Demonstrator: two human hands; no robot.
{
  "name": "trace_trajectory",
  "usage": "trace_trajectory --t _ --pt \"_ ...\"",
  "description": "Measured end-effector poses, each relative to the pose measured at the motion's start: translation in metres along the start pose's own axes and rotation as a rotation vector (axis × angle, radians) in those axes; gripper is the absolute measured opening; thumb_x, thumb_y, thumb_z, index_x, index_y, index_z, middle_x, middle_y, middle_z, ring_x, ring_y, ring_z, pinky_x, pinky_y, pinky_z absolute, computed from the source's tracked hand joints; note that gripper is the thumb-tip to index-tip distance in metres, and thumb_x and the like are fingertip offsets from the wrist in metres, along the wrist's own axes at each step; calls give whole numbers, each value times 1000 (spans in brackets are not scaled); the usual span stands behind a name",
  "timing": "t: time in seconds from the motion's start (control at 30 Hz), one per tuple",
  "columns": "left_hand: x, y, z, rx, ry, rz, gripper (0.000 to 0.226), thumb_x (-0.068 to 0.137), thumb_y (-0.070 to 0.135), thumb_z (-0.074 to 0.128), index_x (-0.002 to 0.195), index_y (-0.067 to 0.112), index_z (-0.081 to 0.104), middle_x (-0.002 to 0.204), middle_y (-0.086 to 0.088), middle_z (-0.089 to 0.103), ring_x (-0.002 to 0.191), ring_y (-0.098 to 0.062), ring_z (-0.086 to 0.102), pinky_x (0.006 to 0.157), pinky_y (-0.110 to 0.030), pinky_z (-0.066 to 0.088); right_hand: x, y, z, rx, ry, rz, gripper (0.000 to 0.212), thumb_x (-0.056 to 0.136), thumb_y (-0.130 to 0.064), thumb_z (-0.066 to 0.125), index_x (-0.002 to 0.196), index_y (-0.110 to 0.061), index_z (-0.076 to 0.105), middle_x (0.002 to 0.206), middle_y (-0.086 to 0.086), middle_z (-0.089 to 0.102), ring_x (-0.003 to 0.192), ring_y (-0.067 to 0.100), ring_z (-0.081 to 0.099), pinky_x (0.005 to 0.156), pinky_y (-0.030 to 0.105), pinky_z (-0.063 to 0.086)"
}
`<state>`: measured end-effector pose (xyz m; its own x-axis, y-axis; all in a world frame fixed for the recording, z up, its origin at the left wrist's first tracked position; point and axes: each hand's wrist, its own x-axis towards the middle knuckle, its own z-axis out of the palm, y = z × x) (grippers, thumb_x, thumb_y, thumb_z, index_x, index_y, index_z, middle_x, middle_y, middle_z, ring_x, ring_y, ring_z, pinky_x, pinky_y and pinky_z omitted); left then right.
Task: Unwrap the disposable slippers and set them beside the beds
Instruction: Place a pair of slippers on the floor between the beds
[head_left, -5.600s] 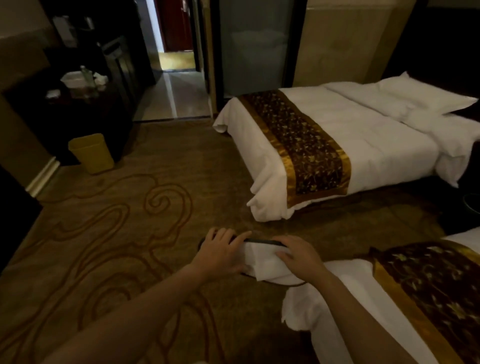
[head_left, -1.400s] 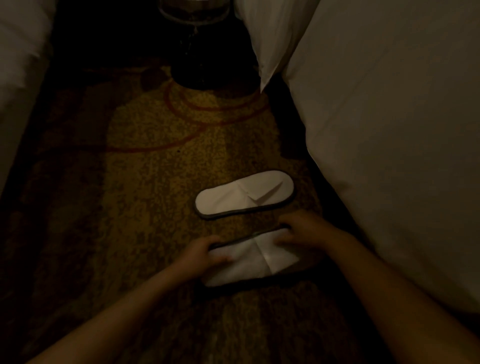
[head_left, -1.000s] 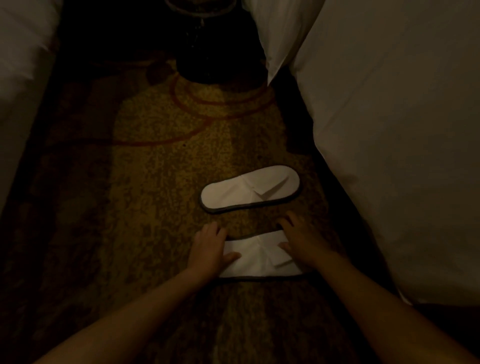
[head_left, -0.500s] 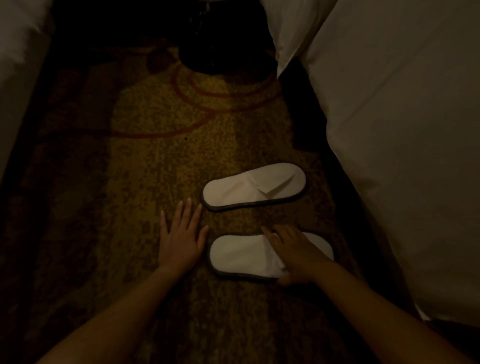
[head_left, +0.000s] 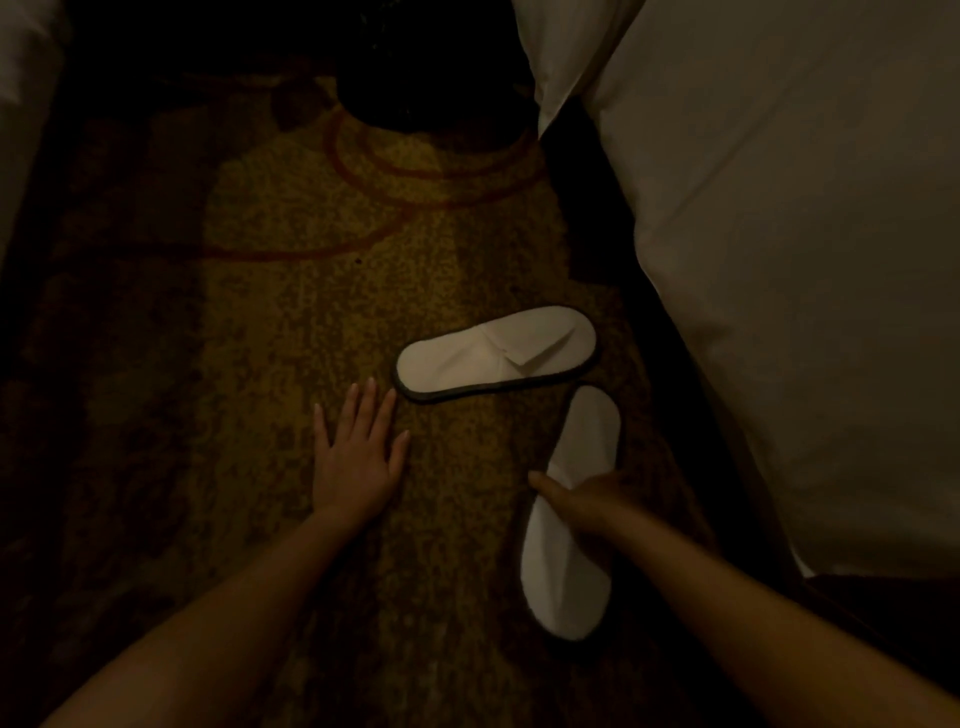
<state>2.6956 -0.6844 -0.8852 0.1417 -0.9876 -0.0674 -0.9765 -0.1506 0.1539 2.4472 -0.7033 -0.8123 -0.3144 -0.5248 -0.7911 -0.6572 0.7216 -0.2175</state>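
While both slippers already lie free of any wrapping on the patterned carpet between 2 beds, a person crouches to finish placing them. The far slipper rests crosswise, its folded toe end towards the right-hand bed. The near slipper lies lengthwise close beside that bed, its far tip just short of the other's toe, so the pair forms an L. The left hand lies palm down on the carpet, its grip spread and holding nothing, fingertips just beside the far slipper's heel. The right hand rests across the middle of the near slipper, thumb stretched out over the white upper; the fingers are lost in shadow, so whether the grip pinches or merely presses cannot be told. Unwrapping appears done, and what seems left is to bring the 2 into line; no pair shows by the left-hand bed. Half a second earlier the near slipper lay crosswise, parallel to its mate, under the same hand; it has since swung roughly a quarter turn, while the far slipper and the left hand have barely shifted.
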Motion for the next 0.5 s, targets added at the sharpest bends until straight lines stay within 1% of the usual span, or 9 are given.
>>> trace_trajectory --t 0.07,0.13,0.2,0.23,0.27,0.3,0.37,0.43,0.5 --pt "0 0 0 -15 9 4 67 89 55 8 147 23 18 157 -2 12 145 -17 3 116 -51 -7 -3 -5 10 -11 -15 0 117 75 -67 56 145 -2 -11 155 17 14 136 36 30 107 38 34" --pt "1 0 0 -20 14 6 66 89 54 10 146 23 20 157 -3 14 145 -18 4 115 -51 -7 -7 -13 15 -20 -4 -7 118 74 -68 56 145 -4 -15 156 17 14 136 36 29 107 38 33" --pt "1 -1 2 -6 13 8 66 89 54 9 146 24 18 157 -2 13 145 -17 3 115 -51 -8 -11 -22 11 -150 22 -80 120 72 -71 54 145 -10 -19 156 16 10 137 37 26 109 42 31" --pt "1 -1 2 -9 13 7 65 89 54 9 146 24 18 157 -2 13 145 -17 3 115 -51 -8 -12 -25 5 -307 55 -171 119 72 -71 54 145 -13 -20 157 15 6 138 38 22 110 45 29" --pt "1 -2 3 -11 16 6 65 90 55 10 146 24 19 157 -2 13 145 -17 3 115 -51 -7 -13 -26 -2 -506 93 -316 117 73 -69 56 145 -17 -20 157 15 2 140 37 16 111 47 25" --pt "1 -2 3 -11 17 6 65 90 55 10 146 24 19 157 -2 14 145 -17 4 115 -51 -7 -11 -27 -10 -703 109 -503 116 73 -65 60 146 -20 -18 157 15 -2 142 36 10 113 48 19" --pt "1 -2 4 -18 23 9 65 90 54 10 146 23 21 157 -3 16 145 -18 6 116 -53 -4 -7 -28 -24 -1054 45 -848 120 68 -56 71 147 -24 -13 158 11 -9 144 33 -3 116 49 3" --pt "1 -2 4 -31 36 10 64 90 54 12 145 22 23 156 -4 18 145 -19 9 116 -54 -2 -1 -28 -30 -1325 -48 -1023 121 67 -47 75 147 -24 -12 157 8 -16 144 31 -12 116 48 -6" --pt "0 -2 5 -41 41 14 64 90 53 13 145 22 24 156 -4 18 145 -19 9 115 -55 -2 8 -24 -28 -1478 -98 -1100 109 76 -37 70 147 -22 -12 157 9 -16 144 30 -13 116 47 -8"
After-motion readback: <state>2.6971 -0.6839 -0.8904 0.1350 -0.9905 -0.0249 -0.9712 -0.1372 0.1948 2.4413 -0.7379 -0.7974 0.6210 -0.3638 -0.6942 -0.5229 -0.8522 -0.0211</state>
